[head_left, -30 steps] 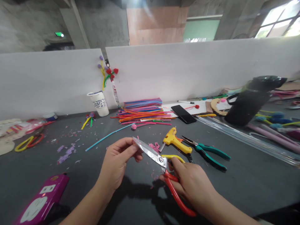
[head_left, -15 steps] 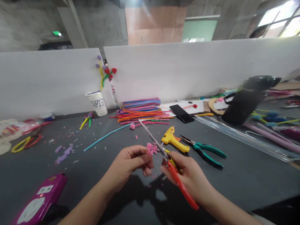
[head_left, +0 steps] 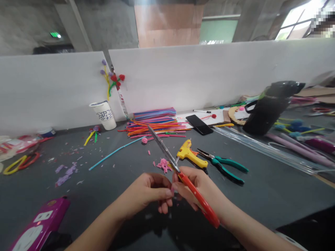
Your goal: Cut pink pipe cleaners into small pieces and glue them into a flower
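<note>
The fingertips of my left hand (head_left: pixel 148 191) pinch a tiny pink fuzzy piece (head_left: pixel 172 191), and the tips of my right hand (head_left: pixel 210 190) come up close to it. In my right palm lies a pair of scissors (head_left: pixel 193 188) with red handles; its blades point away to the upper left and look closed. Beyond my fingers is a small heap of pink snippets (head_left: pixel 164 165). A pale blue pipe cleaner (head_left: pixel 115 155) runs to a pink fuzzy ball (head_left: pixel 144 140) farther back.
A yellow glue gun (head_left: pixel 193 157) and green-handled pliers (head_left: pixel 227 166) lie right of centre. Behind are bundled pipe cleaners (head_left: pixel 154 127), a phone (head_left: pixel 199 124), a white cup (head_left: pixel 106 116) and a dark jug (head_left: pixel 267 111). At left sit purple scraps (head_left: pixel 68 174), scissors (head_left: pixel 15 165) and a magenta device (head_left: pixel 42 223).
The scissors swung upright and back into my right palm. My left hand moved from the blade tip to the pink heap, then drew nearer with a small pink piece, meeting my right fingers.
</note>
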`<control>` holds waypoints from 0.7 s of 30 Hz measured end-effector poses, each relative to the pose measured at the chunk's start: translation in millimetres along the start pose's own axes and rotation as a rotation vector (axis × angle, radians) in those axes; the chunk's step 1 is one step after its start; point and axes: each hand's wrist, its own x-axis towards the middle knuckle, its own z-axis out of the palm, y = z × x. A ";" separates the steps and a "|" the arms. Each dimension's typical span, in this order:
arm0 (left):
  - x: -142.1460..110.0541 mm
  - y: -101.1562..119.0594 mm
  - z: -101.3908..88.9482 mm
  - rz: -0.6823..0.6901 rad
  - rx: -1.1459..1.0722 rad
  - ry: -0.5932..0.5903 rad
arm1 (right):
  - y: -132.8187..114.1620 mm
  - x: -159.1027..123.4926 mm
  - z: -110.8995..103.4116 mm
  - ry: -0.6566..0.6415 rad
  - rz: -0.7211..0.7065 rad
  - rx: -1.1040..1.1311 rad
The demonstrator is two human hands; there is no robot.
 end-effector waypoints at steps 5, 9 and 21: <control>3.6 -2.4 2.5 0.085 0.025 0.107 | 1.4 1.8 3.7 0.070 -0.043 0.007; 6.6 -6.3 4.7 0.064 0.065 0.147 | 4.2 4.4 6.7 0.112 -0.060 -0.048; 0.5 6.6 -6.4 0.316 -0.010 0.423 | 7.4 -2.5 -3.5 0.169 -0.153 -0.382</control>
